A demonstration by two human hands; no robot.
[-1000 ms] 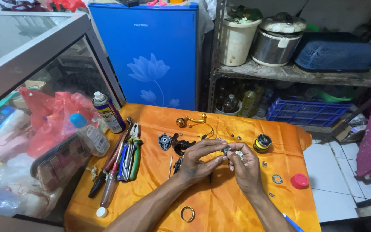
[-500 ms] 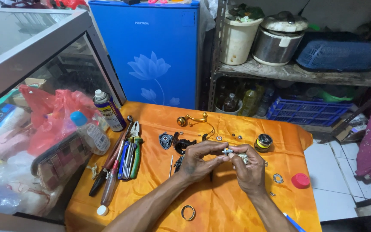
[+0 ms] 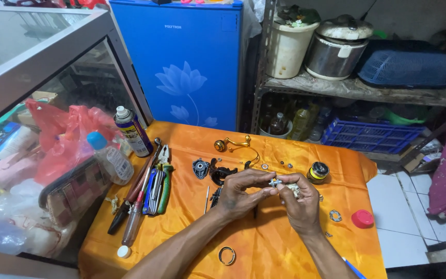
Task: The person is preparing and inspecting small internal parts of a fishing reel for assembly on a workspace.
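Observation:
Over an orange cloth (image 3: 264, 243), my left hand (image 3: 241, 194) and my right hand (image 3: 300, 204) meet, both pinching a small silver metal part (image 3: 276, 183) between the fingertips. Something pale shows inside my right palm, too hidden to tell what. Just beyond the hands lie black fishing-reel parts (image 3: 218, 174), a gold reel handle (image 3: 232, 143) and a black and gold spool (image 3: 318, 171). A metal ring (image 3: 226, 255) lies near my left forearm.
Screwdrivers and pliers (image 3: 148, 188) lie at the cloth's left. A spray can (image 3: 132, 132) and a clear bottle (image 3: 109, 157) stand by a glass cabinet (image 3: 37, 67). A red cap (image 3: 362, 218) sits at the right. A blue fridge (image 3: 187, 62) and a metal shelf (image 3: 362, 88) stand behind.
Both hands stay together over the cloth. The fingers have shifted slightly on the small metal part, which now sits between the fingertips.

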